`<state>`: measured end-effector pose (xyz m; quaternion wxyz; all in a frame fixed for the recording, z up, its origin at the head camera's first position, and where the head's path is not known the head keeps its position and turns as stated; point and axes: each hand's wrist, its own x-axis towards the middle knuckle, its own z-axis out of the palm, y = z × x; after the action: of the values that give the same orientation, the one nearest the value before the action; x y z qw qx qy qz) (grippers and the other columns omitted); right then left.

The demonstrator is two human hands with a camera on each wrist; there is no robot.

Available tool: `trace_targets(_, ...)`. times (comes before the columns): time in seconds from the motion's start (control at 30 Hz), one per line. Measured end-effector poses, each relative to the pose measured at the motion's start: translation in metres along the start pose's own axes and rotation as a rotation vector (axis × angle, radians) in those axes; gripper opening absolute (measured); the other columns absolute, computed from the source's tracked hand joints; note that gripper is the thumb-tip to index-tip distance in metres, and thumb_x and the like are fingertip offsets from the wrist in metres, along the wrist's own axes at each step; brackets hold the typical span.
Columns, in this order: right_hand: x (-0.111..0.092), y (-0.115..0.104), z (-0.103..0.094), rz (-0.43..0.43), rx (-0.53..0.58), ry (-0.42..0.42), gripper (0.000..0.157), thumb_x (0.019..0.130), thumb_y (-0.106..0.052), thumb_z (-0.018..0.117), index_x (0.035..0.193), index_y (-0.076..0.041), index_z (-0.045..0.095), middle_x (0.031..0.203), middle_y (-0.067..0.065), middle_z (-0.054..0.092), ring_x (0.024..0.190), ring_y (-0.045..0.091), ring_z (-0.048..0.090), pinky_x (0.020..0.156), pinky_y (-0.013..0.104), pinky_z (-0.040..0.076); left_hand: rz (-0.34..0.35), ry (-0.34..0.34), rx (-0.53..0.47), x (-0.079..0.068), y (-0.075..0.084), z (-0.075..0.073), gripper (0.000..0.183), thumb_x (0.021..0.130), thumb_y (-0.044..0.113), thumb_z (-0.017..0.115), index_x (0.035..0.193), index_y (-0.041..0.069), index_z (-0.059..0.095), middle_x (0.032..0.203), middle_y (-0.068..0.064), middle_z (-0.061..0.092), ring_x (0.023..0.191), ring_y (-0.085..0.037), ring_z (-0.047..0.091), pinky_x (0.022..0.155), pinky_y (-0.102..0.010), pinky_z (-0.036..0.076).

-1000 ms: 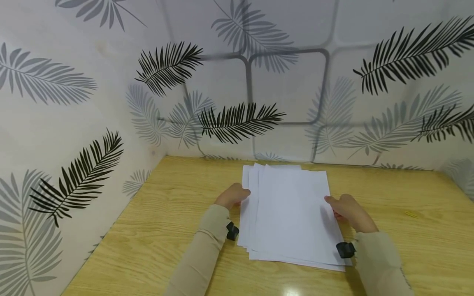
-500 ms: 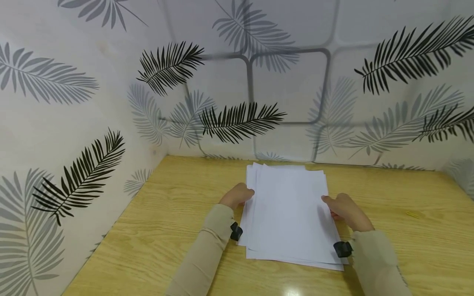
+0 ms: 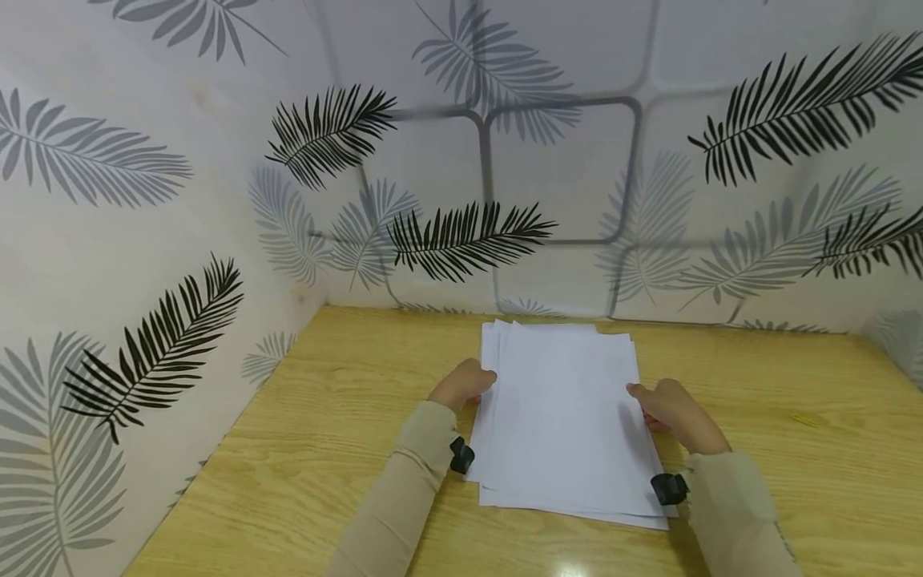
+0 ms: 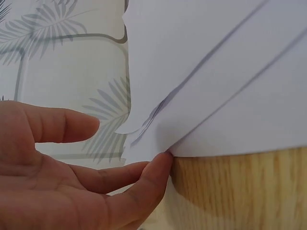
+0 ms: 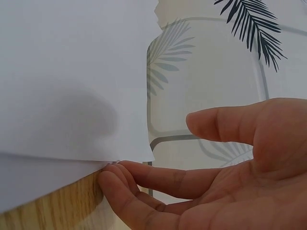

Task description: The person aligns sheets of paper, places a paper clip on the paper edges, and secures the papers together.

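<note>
Lying on a wooden table (image 3: 346, 417), a loose, uneven stack of white paper (image 3: 566, 417) sits at the person's twelve o'clock.
The left hand (image 3: 460, 385) touches its edge at nine o'clock, the right hand (image 3: 675, 407) at three, both unclenched, thumbs clear; farther out at three, a small yellow object (image 3: 804, 420).

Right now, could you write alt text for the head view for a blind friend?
A left hand and right hand touch opposite sides of an uneven stack of white paper on a wood-grain table. A leaf-patterned wall rises behind; a small yellow object lies at right.
</note>
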<state>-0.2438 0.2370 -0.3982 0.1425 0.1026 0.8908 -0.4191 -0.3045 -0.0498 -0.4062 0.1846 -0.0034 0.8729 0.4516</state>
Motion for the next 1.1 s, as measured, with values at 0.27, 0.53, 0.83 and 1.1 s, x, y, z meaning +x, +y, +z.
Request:
trace_targets(0.27,0.008,0.007,0.002,0.0,-0.042,0.013,0.039,0.1,-0.026,0.043,0.087,0.011,0.049,0.076,0.013,0.048,0.065,0.018,0.05,0.062,0.026,0.045,0.009,-0.007,0.002,0.0,0.0,0.003,0.038,0.097,0.014,0.045,0.127,-0.01,0.044,0.119,-0.02,0.047,0.067,-0.02,0.039,0.061,-0.03,0.034)
trace_targets(0.53,0.004,0.009,0.0,-0.062,0.001,0.014,0.042,0.101,-0.024,0.042,0.068,0.002,0.047,0.063,0.005,0.042,0.058,0.017,0.045,0.06,0.029,0.041,0.008,-0.013,-0.032,0.0,-0.002,0.0,0.048,0.099,0.016,0.042,0.139,-0.009,0.035,0.114,-0.018,0.044,0.059,-0.017,0.031,0.057,-0.03,0.031)
trace_targets(0.83,-0.007,0.006,-0.004,-0.092,0.114,-0.012,0.038,0.101,-0.024,0.042,0.088,0.011,0.05,0.079,0.012,0.049,0.074,0.023,0.049,0.07,0.033,0.049,0.001,-0.014,-0.094,-0.008,0.001,-0.001,0.056,0.097,0.018,0.044,0.143,-0.011,0.029,0.143,-0.022,0.037,0.113,-0.031,0.045,0.095,-0.043,0.04)
trace_targets(1.1,-0.006,0.006,-0.003,-0.076,0.106,-0.022,0.041,0.101,-0.027,0.043,0.097,0.013,0.048,0.085,0.014,0.049,0.08,0.024,0.049,0.071,0.032,0.049,-0.022,-0.01,-0.155,-0.003,0.001,0.002,0.054,0.097,0.017,0.044,0.142,-0.009,0.03,0.133,-0.019,0.042,0.111,-0.03,0.046,0.094,-0.041,0.041)
